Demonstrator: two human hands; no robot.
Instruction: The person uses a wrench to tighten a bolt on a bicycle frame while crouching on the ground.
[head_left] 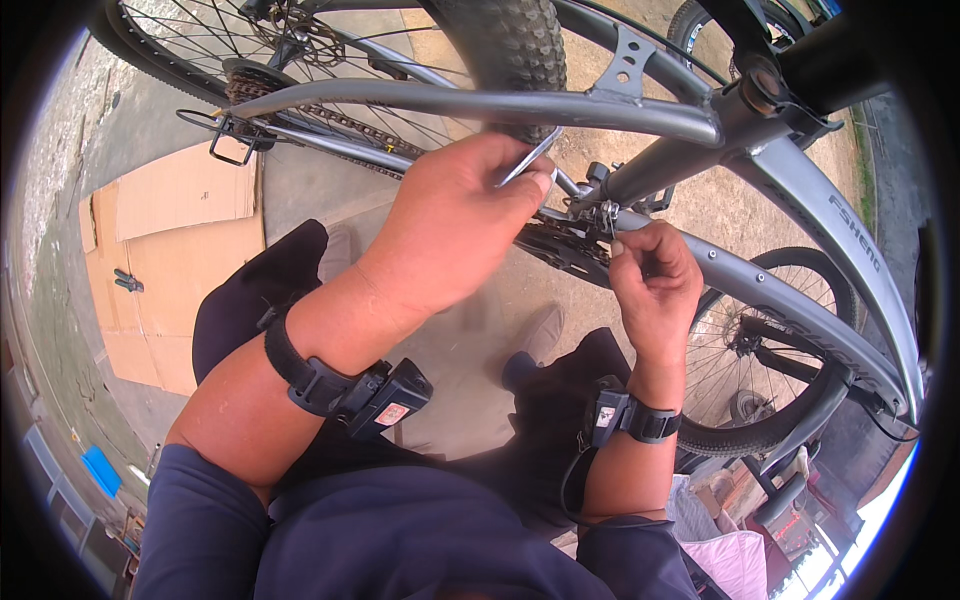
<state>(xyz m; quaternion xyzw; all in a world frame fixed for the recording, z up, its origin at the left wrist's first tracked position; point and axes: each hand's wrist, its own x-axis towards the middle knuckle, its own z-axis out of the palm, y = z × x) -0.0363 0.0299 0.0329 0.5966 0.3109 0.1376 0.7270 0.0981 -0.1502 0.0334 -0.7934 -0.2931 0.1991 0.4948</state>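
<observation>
My left hand (pixel 440 225) is closed on a slim silver hex key (pixel 530 158), which sticks out between thumb and fingers with its bent end up. Just right of it, beside the bicycle's seat tube, sits the silver front derailleur (pixel 606 214). My right hand (pixel 657 275) pinches what looks like a thin cable hanging from that derailleur, between thumb and forefinger. Below the derailleur the dark chainring (pixel 565 250) shows in part, partly hidden by my left hand. The grey bicycle frame (pixel 480 100) stretches across in front of me.
The knobby rear tyre (pixel 510 60) rises behind my left hand, and a rear cassette (pixel 250 85) sits at the upper left. Dark-handled pliers (pixel 128 281) lie on flattened cardboard (pixel 180 330) to the left. Another wheel (pixel 765 440) stands at the right.
</observation>
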